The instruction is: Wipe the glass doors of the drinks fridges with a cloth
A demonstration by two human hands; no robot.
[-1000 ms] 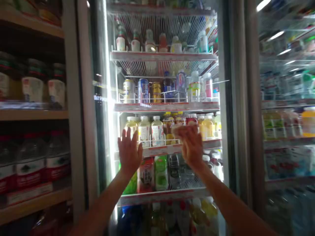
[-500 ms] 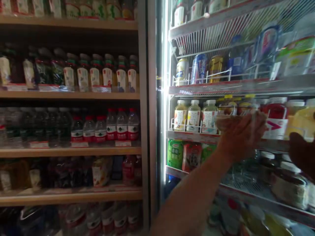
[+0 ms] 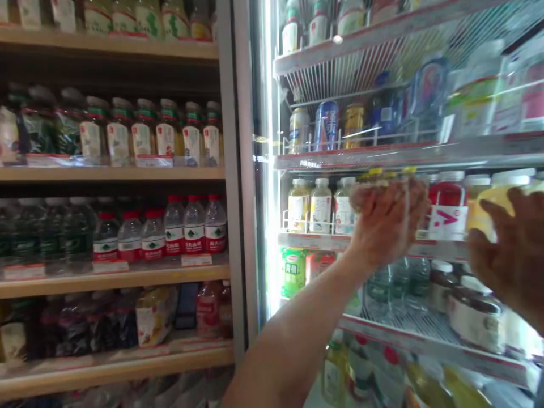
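My left hand [image 3: 382,224] reaches up from the bottom middle to the glass front of the fridge. Its fingers press over a pale, crumpled cloth [image 3: 360,195], blurred and partly hidden under the hand. Behind the glass, close to this hand, stand white-capped tea bottles [image 3: 321,207] and a red drink bottle [image 3: 448,204]. At the right edge is my right hand [image 3: 508,249], dark, with fingers spread and nothing seen in it. It is raised in front of yellow drink bottles [image 3: 495,198] and a dark jar with a pale label [image 3: 478,317].
Left of the metal frame [image 3: 240,187], wooden shelves [image 3: 178,276] bear several red-capped water bottles [image 3: 194,224]. Inside the fridge, a wire rack [image 3: 340,156] holds cans [image 3: 326,126], with green packs [image 3: 293,272] lower down. A bright light strip [image 3: 272,170] runs along its left side.
The view has shifted, so the shelves sit further left. My left hand has moved slightly left across the glass with the cloth. More of my right hand shows, its fingers spread.
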